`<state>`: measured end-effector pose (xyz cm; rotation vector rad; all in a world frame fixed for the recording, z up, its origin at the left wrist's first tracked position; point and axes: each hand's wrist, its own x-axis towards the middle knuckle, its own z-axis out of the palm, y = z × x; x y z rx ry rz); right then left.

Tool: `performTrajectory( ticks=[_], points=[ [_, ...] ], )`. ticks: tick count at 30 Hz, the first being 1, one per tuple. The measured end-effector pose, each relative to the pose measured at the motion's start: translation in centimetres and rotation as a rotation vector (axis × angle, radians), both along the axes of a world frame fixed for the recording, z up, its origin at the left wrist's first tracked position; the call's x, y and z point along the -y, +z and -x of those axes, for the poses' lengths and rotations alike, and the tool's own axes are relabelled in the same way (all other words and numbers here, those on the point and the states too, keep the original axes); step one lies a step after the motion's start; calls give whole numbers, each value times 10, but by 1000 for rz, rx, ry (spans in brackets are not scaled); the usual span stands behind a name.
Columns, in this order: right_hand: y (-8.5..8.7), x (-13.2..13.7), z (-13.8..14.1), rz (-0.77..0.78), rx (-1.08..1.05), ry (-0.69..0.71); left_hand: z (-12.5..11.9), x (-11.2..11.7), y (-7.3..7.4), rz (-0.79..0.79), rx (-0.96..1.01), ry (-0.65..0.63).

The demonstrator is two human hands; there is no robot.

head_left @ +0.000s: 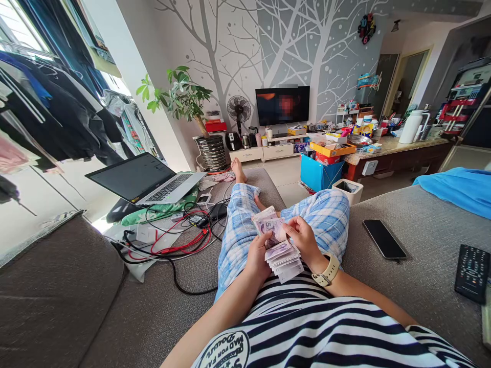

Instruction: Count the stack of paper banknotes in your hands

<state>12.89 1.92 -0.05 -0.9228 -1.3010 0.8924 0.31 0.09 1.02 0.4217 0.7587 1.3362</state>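
In my lap, my left hand is closed around a folded wad of purple banknotes. The lower half of the wad fans out toward my striped shirt, and its upper half stands up beyond my thumb. A "5" shows on the front note of that upper part. My right hand pinches the right edge of this note between thumb and fingers. A pale watch band circles my right wrist. My left fingers behind the wad are hidden.
On the sofa to my left, an open laptop rests on green cloth beside tangled cables. A phone and a remote control lie to my right. Ahead stand a waste bin, a blue box and a cluttered table.
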Motion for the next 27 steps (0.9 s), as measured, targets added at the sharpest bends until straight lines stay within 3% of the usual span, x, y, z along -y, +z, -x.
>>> performTrajectory(
  ticks=[14, 21, 27],
  points=[
    [-4, -2, -2, -5, 90, 18, -1, 2, 2, -66, -64, 15],
    [0, 0, -1, 0, 101, -8, -1, -1, 3, 37, 67, -5],
    [6, 7, 0, -51, 31, 59, 0, -6, 0, 35, 103, 27]
  ],
)
